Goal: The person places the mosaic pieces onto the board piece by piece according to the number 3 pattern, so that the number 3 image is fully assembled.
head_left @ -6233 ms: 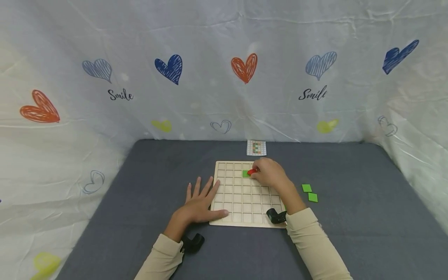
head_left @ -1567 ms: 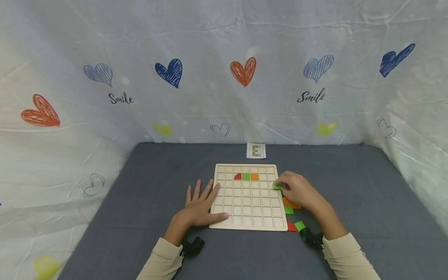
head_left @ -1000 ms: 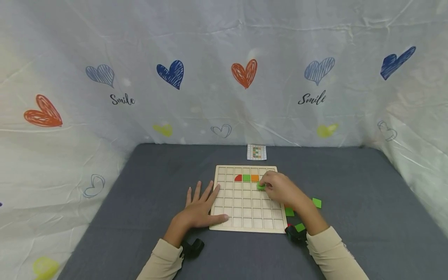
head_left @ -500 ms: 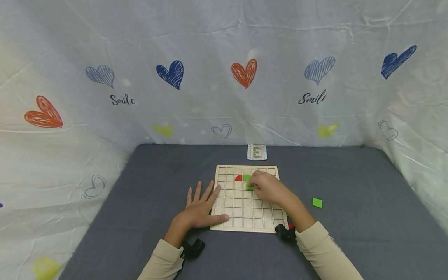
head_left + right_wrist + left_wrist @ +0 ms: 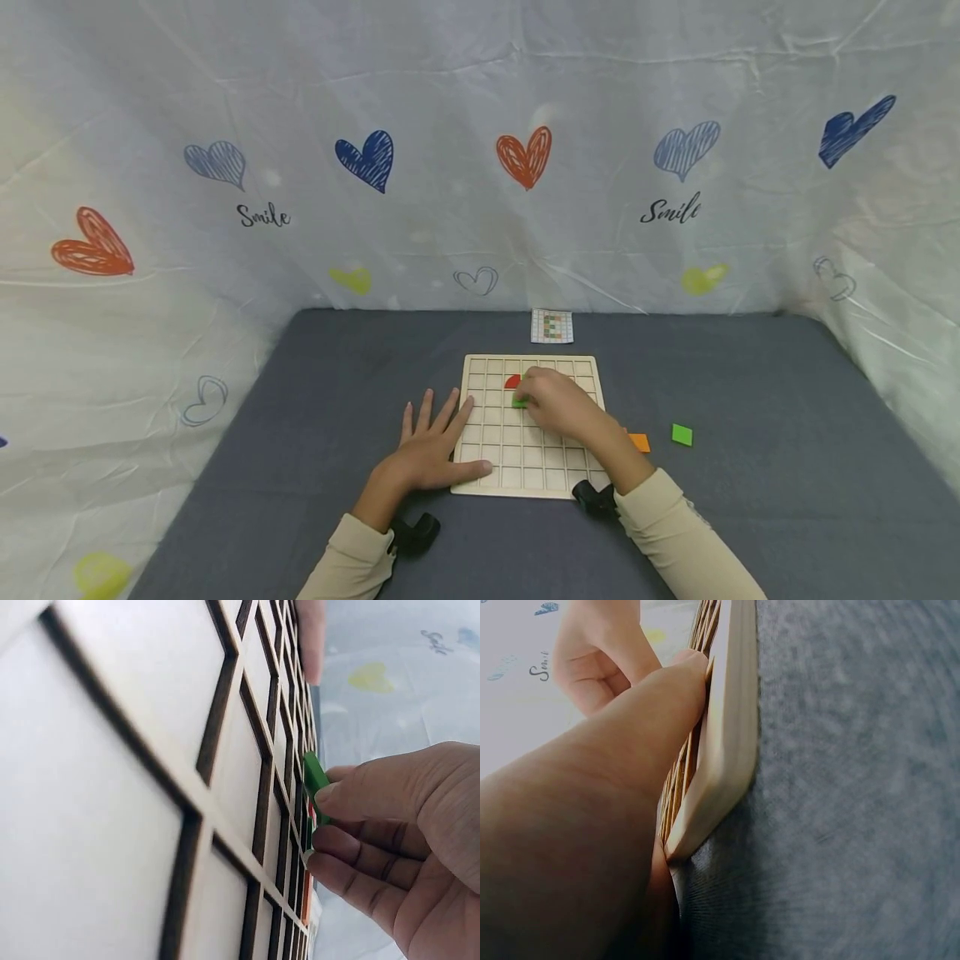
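Observation:
My left hand [image 5: 429,454] lies with spread, straight fingers on the left edge of a wooden grid board [image 5: 508,479]; its thumb rests over the lower left cells. In my right hand [image 5: 561,404], thumb and fingers pinch a green square tile [image 5: 316,780] at the board's upper middle, just below a red quarter-round tile [image 5: 512,382]. In the right wrist view that green tile stands tilted at the grid, and an orange tile [image 5: 306,898] shows on the board under the fingers. From the head, my right hand covers most of the row beside the red tile.
A small printed card [image 5: 552,326] with a coloured grid pattern lies behind the board. To the right on the grey cloth [image 5: 757,483] are a loose green tile [image 5: 682,435] and an orange tile [image 5: 639,442], partly behind the right forearm. A printed curtain hangs behind the table.
An orange tile and the red quarter-round have joined the green one in the row. My right hand has brought another green tile from the right, leftward across the board. The left hand stays put.

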A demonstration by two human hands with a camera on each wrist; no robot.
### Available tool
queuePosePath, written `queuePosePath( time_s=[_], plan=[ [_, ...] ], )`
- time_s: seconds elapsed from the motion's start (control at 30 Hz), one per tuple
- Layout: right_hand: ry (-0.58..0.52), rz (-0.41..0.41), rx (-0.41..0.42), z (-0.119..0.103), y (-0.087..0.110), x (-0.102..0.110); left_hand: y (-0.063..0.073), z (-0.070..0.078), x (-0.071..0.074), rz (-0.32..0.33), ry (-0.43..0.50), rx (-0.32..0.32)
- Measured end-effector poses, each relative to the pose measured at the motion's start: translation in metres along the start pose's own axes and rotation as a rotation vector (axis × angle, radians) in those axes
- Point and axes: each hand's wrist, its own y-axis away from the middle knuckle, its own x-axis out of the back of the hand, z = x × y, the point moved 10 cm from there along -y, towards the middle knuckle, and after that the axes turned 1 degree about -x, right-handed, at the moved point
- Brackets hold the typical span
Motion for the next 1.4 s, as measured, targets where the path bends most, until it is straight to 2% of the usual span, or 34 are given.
queuePosePath(
  time_s=[0.67,0.87,1.03,1.13,1.2,1.33,1.4],
  plan=[
    [0.017,-0.005,-0.132,0.000,-0.009,-0.012,0.001,0.003,-0.003,0.013,-0.002,-0.012],
    [0.037,0.013,-0.092,-0.006,-0.008,-0.011,-0.001,0.004,-0.004,0.022,0.001,-0.017],
    [0.077,0.038,0.027,-0.021,0.003,-0.008,0.000,0.005,-0.003,0.015,-0.003,-0.015],
    [0.081,0.005,0.089,-0.029,0.014,-0.008,0.000,0.005,-0.002,0.021,0.006,-0.017],
    [0.046,-0.040,0.114,-0.031,0.021,-0.008,0.000,0.004,-0.001,0.024,0.001,-0.014],
    [-0.042,-0.153,0.104,-0.027,0.033,-0.002,-0.001,0.001,0.000,0.038,-0.016,-0.005],
    [-0.072,-0.195,0.063,-0.019,0.038,0.006,-0.001,0.000,0.000,0.037,-0.019,-0.006]
  ],
)
